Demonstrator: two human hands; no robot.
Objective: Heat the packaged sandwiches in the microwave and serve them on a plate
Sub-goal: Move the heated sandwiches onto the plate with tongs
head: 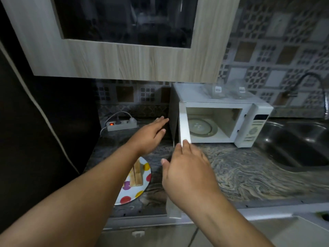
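Note:
A white microwave (256, 125) stands on the counter with its door (184, 122) swung open toward me. Its glass turntable (203, 128) holds nothing. My right hand (187, 168) has fingers apart, its fingertips touching the lower edge of the door. My left hand (151, 134) is flat and open, reaching toward the outer face of the door on its left. A white plate with coloured dots (140, 193) lies at the counter's front left, partly under my left forearm. Toasted sandwich halves (137, 173) rest on it.
A power strip (122, 124) with a lit red switch lies left of the microwave. A steel sink (299, 143) and tap (309, 77) are at the right. A wooden wall cabinet (133, 65) hangs overhead. Clear containers (219, 90) stand on the microwave.

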